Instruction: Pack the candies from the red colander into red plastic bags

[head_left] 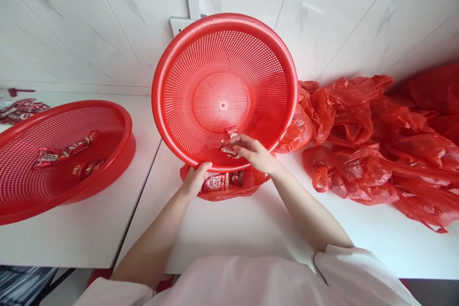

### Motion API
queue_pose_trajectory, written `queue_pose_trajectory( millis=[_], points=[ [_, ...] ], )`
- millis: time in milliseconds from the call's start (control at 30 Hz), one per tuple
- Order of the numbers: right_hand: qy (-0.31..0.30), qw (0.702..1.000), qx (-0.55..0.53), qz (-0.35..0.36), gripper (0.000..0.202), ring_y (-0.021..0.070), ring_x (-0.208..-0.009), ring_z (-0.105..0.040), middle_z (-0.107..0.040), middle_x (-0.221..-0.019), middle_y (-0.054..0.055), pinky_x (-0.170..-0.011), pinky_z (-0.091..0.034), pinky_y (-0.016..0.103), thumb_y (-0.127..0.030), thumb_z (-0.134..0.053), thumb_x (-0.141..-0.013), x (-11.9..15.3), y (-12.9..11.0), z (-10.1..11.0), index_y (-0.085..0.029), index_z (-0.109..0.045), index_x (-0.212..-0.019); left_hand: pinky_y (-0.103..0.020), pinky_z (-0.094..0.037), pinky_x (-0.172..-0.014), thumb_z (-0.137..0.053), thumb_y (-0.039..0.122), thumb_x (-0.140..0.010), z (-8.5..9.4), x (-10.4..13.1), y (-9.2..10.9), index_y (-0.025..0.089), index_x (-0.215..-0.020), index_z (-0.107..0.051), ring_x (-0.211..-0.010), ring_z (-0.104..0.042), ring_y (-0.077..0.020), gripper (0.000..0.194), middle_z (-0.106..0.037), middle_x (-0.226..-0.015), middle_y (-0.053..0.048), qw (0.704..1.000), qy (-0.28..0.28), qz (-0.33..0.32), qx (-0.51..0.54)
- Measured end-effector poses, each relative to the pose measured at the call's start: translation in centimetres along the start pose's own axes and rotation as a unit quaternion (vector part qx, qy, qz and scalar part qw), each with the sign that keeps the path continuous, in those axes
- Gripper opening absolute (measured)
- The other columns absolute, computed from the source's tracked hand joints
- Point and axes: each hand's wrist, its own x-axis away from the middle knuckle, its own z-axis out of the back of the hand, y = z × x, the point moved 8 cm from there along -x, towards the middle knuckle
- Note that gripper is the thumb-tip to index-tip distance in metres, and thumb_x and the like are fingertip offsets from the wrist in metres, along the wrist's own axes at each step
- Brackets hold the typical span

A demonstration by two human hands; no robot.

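Observation:
A round red basket (223, 52) is tilted so that its inside faces me, its lower rim above an open red bag (247, 187). My left hand (196, 177) grips that rim at the lower left, its thumb over the edge. Inside the basket, my right hand (253, 153) has its fingers curved over a few small red packets (232, 132) near the bottom wall; its fingertips touch one. Red wrapped packets (216, 182) lie in the bag under the rim.
At the left stands a second red basket (127, 153) with several packets in it. More packets (21, 110) lie behind it. Several filled red bags (351, 167) crowd the right side of the white table (215, 234), and a tiled wall rises behind.

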Motion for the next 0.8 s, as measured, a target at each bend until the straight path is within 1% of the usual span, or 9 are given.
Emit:
queue_pose_trajectory(
  millis=[33,100,133,200,300,367,467,667,800],
  points=[
    [0.006,0.997,-0.066,-0.028,0.023,0.0153,-0.089,-0.065,-0.068,-0.102,0.005,-0.084,-0.051,0.031,-0.033,-0.057,-0.088,-0.1,0.4,0.3,-0.019,-0.059,-0.107,-0.052,-0.054,-0.092,-0.067,0.028,-0.078,0.0,-0.1,-0.1,0.016,-0.106,-0.069,-0.106,-0.067,-0.0363,0.031,-0.075,-0.099,-0.011,1.0,-0.011,0.018,0.006],
    [0.012,0.979,-0.186,-0.083,0.029,0.0149,-0.086,-0.066,-0.069,-0.099,0.004,-0.081,-0.053,0.03,-0.038,-0.059,-0.087,-0.1,1.1,0.6,-0.018,-0.061,-0.108,-0.053,-0.053,-0.094,-0.065,0.03,-0.079,0.3,-0.3,0.1,0.016,-0.108,-0.068,-0.109,-0.065,-0.0357,0.032,-0.074,-0.1,-0.011,0.999,-0.014,0.034,0.009],
    [0.013,0.967,-0.231,-0.101,0.031,0.0148,-0.085,-0.067,-0.069,-0.099,0.005,-0.08,-0.054,0.03,-0.04,-0.061,-0.086,-0.1,1.3,0.6,-0.018,-0.063,-0.108,-0.054,-0.052,-0.095,-0.065,0.029,-0.079,0.6,-0.5,0.5,0.016,-0.109,-0.068,-0.11,-0.064,-0.0353,0.033,-0.074,-0.101,-0.01,1.0,-0.004,0.025,0.005],
    [0.005,0.951,-0.287,-0.113,0.034,0.0149,-0.086,-0.067,-0.07,-0.1,0.005,-0.082,-0.054,0.03,-0.042,-0.066,-0.083,0.0,1.0,0.4,-0.018,-0.065,-0.107,-0.055,-0.05,-0.097,-0.065,0.026,-0.078,1.3,-0.8,1.5,0.016,-0.112,-0.066,-0.113,-0.063,-0.0338,0.036,-0.073,-0.104,-0.009,1.0,0.014,-0.009,0.001],
    [-0.013,0.955,-0.277,-0.104,0.035,0.0136,-0.082,-0.067,-0.071,-0.096,0.004,-0.081,-0.054,0.03,-0.042,-0.072,-0.079,0.1,0.3,0.2,-0.019,-0.067,-0.105,-0.055,-0.05,-0.098,-0.062,0.022,-0.079,1.5,-1.1,2.9,0.018,-0.118,-0.062,-0.114,-0.062,-0.0318,0.04,-0.071,-0.111,-0.009,0.999,0.011,-0.051,0.011],
    [-0.02,0.965,-0.244,-0.096,0.035,0.0128,-0.077,-0.066,-0.071,-0.09,0.003,-0.079,-0.054,0.03,-0.041,-0.074,-0.078,0.2,-0.1,0.2,-0.018,-0.068,-0.103,-0.055,-0.05,-0.097,-0.06,0.021,-0.079,1.6,-1.2,3.5,0.018,-0.118,-0.061,-0.114,-0.062,-0.031,0.039,-0.07,-0.114,-0.009,0.998,0.006,-0.062,0.018],
    [-0.027,0.976,-0.201,-0.083,0.032,0.0134,-0.078,-0.065,-0.071,-0.086,0.003,-0.079,-0.053,0.03,-0.041,-0.072,-0.079,0.3,-0.5,0.2,-0.017,-0.069,-0.1,-0.053,-0.051,-0.095,-0.058,0.022,-0.08,1.6,-1.2,4.1,0.018,-0.113,-0.063,-0.114,-0.062,-0.0302,0.034,-0.069,-0.114,-0.009,0.997,0.002,-0.066,0.03],
    [-0.034,0.978,-0.193,-0.065,0.025,0.0136,-0.085,-0.064,-0.07,-0.099,0.003,-0.085,-0.051,0.031,-0.034,-0.069,-0.082,0.2,-0.6,0.3,-0.019,-0.07,-0.102,-0.052,-0.053,-0.093,-0.059,0.021,-0.078,2.1,-1.3,4.7,0.016,-0.099,-0.065,-0.115,-0.06,-0.0299,0.023,-0.069,-0.109,-0.008,0.996,0.028,-0.071,0.037],
    [-0.036,0.98,-0.188,-0.062,0.023,0.0139,-0.087,-0.064,-0.069,-0.103,0.004,-0.087,-0.05,0.031,-0.032,-0.068,-0.082,0.3,-0.5,0.4,-0.019,-0.07,-0.101,-0.051,-0.054,-0.092,-0.059,0.021,-0.078,2.4,-1.5,4.6,0.016,-0.097,-0.064,-0.115,-0.059,-0.0295,0.021,-0.068,-0.112,-0.008,0.996,0.032,-0.068,0.046]
  ],
)
